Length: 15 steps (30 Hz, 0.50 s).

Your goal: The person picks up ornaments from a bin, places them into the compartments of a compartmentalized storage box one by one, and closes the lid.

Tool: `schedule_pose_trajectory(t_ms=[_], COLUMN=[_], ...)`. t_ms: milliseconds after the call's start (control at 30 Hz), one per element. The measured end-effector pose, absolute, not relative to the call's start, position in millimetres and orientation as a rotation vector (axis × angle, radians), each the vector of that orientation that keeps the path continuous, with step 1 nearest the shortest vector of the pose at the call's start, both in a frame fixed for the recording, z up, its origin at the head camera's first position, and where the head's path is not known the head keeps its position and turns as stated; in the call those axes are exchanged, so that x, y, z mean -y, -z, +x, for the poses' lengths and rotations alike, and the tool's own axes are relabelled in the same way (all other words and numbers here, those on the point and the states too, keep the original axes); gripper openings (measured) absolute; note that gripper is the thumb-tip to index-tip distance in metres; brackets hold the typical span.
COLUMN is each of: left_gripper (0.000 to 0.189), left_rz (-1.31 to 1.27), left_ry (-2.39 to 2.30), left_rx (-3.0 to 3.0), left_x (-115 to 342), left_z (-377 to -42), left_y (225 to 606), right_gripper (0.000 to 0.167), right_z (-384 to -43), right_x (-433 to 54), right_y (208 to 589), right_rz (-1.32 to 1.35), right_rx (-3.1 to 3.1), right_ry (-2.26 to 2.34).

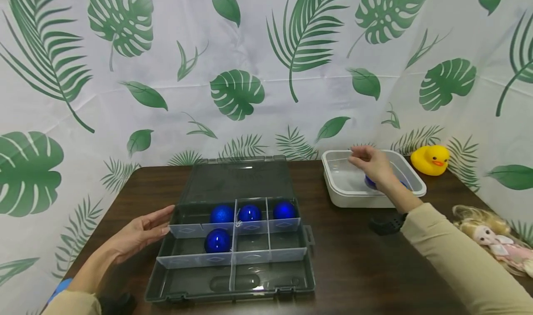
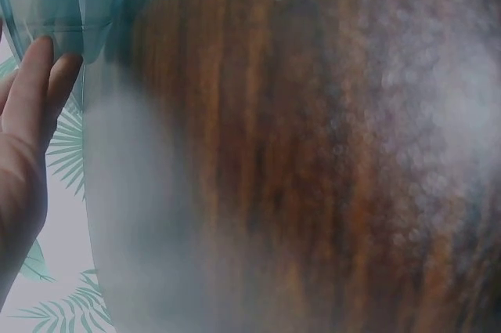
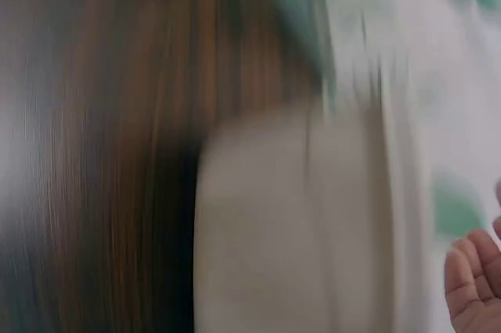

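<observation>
On the table lies a dark translucent divided organizer box (image 1: 200, 278), its lid (image 1: 241, 181) folded back. Glossy blue balls sit in it: one ball (image 1: 222, 214) in the back left compartment, others (image 1: 250, 212) in the two compartments to its right, and a ball (image 1: 218, 240) in the middle row's left one. My left hand (image 1: 139, 234) has its fingertips at the box's left edge, fingers nearly straight. Above a white bin (image 1: 362, 201) hovers my right hand (image 1: 372, 164), fingers loosely bent with nothing seen between them. Blue balls (image 1: 369, 182) show inside the bin, partly hidden by that hand.
A yellow rubber duck (image 1: 430, 160) stands right of the bin. At the right table edge lies a blond doll (image 1: 495, 243) in a pink dress. A leaf-patterned cloth (image 1: 250, 42) hangs behind the table. Something blue (image 1: 60, 289) shows beside my left sleeve.
</observation>
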<state>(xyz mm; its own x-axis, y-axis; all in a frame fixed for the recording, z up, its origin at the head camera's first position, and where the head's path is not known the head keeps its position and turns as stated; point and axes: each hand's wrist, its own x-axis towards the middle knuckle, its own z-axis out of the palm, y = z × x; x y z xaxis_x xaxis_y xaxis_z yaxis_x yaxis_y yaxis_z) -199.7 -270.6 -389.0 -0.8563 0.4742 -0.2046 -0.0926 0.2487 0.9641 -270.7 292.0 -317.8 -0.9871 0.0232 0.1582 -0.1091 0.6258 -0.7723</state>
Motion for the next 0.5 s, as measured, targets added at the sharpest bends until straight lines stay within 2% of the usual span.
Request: schedule_pose_trajectory(t_ms=[200,300,500], left_gripper=[0.073,0.074,0.074], left_rz=[0.347,0.344,0.341], left_ry=[-1.637,-1.636,-1.638], left_rx=[-2.068,-2.070,-2.068], left_x=[271,271,270], left_z=[-200,-200,-200], left_y=[388,388,387], right_gripper=[0.052,0.056,0.054], right_z=[-277,-281,-288], right_x=[-351,-361,-365], right_y=[328,331,335], right_rz=[-0.106,-0.148,-0.135], right_rx=[2.848,2.922,3.004], right_ry=[-1.143,-1.108,-0.919])
